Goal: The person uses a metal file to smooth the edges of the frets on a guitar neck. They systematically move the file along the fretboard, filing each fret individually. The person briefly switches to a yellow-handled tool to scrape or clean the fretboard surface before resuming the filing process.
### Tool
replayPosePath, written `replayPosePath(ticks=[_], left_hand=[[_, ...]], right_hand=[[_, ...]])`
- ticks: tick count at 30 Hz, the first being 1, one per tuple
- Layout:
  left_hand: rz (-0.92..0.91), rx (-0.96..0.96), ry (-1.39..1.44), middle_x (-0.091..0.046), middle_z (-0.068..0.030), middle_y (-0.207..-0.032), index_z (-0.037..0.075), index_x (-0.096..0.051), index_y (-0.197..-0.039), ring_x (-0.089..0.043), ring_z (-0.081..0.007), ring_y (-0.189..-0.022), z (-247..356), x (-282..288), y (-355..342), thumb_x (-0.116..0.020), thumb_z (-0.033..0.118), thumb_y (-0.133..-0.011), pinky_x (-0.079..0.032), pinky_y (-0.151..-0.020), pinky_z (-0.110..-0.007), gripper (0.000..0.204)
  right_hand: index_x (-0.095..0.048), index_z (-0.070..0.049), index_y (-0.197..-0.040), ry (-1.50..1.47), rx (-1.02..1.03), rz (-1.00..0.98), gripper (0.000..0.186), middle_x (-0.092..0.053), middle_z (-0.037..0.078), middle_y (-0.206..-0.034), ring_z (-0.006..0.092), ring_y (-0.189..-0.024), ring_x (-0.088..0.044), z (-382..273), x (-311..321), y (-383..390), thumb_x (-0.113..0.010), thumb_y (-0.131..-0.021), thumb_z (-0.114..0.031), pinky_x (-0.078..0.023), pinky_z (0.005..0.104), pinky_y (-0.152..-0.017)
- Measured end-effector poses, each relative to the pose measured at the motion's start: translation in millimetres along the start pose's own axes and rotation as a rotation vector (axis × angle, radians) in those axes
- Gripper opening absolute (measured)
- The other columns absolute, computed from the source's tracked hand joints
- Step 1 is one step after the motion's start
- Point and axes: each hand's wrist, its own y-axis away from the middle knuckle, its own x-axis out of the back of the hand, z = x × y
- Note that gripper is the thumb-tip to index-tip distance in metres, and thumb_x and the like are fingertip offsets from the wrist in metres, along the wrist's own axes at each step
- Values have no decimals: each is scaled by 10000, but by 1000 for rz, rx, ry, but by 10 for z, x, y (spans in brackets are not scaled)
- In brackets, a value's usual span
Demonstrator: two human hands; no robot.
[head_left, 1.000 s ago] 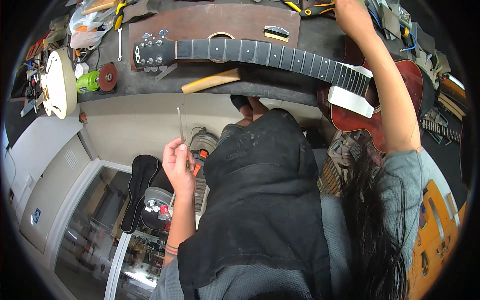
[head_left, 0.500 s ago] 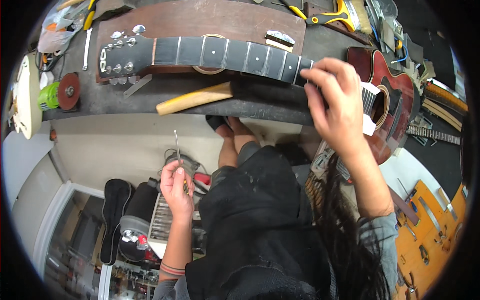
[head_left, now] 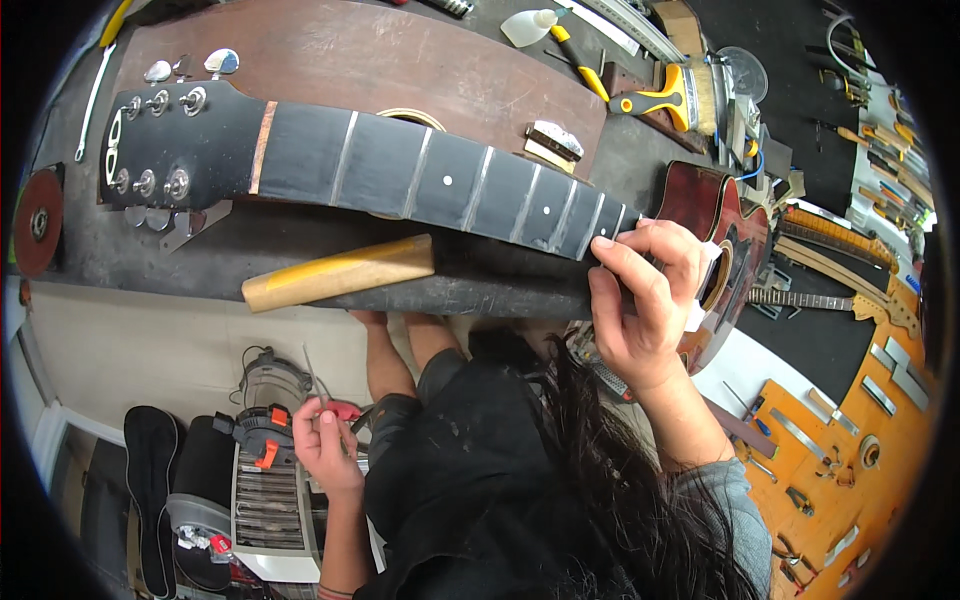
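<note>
My left hand holds a slim metal rod-like tool low beside my black apron, below the bench. My right hand rests its fingertips on the dark fretboard of a guitar neck, near the position dots at its right part, fingers bent and apart. The black headstock with silver tuners lies at the left. A red guitar body sits at the right, partly behind my right hand. A pale wooden block with a yellow strip lies along the bench's front, under the neck.
A brown board lies behind the neck. A yellow-handled brush, a squeeze bottle and a wrench are on the bench, a red abrasive disc at left. An orange tool board is at lower right.
My right hand has come down from the tools at the bench's back to the fretboard. My left hand still holds the thin tool. The view has shifted toward the neck and rightward.
</note>
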Motion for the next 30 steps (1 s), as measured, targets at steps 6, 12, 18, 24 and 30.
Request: replayPosePath(ticks=[6, 12, 18, 24, 30], left_hand=[[27, 29, 1, -664, -37, -891, 24, -626, -1321, -459, -27, -557, -163, 99, -78, -607, 95, -1152, -313, -466, -207, 184], [40, 26, -21, -598, -9, -787, 25, -624, -1319, -447, -34, -539, -188, 64, -183, -584, 121, -1169, -301, -451, -216, 183], [38, 16, -49, -676, -77, -913, 17, -619, -1317, -454, -30, -546, -148, 78, -259, -573, 98, -1168, -316, -446, -206, 175], [0, 11, -63, -748, -130, -987, 6, -614, -1324, -458, -30, -553, -88, 33, -329, -570, 96, -1170, -317, -448, -203, 184], [39, -16, -128, -540, 9, -737, 11, -607, -1326, -412, -37, -523, -67, -3, -343, -565, 138, -1185, -298, -451, -217, 195]], right_hand=[[-780, -149, -1267, -29, 5, 19, 609, -656, 61, -1120, 322, -1119, -630, 19, -43, -6, -860, -698, 51, -498, 484, -1021], [-779, -154, -1251, -66, 23, 4, 592, -644, 54, -1124, 318, -1107, -623, 78, -76, -4, -883, -698, 29, -520, 488, -1005], [-773, -166, -1254, -37, 12, -3, 609, -643, 44, -1135, 318, -1113, -620, 62, -25, -11, -892, -684, 10, -499, 480, -1000], [-787, -159, -1293, -37, -17, 14, 642, -626, 41, -1112, 315, -1106, -607, 36, -56, -16, -886, -669, -44, -475, 476, -992], [-806, -173, -1315, -30, -24, 8, 657, -608, 33, -1099, 302, -1100, -590, 22, -64, -29, -883, -678, -35, -475, 470, -981]])
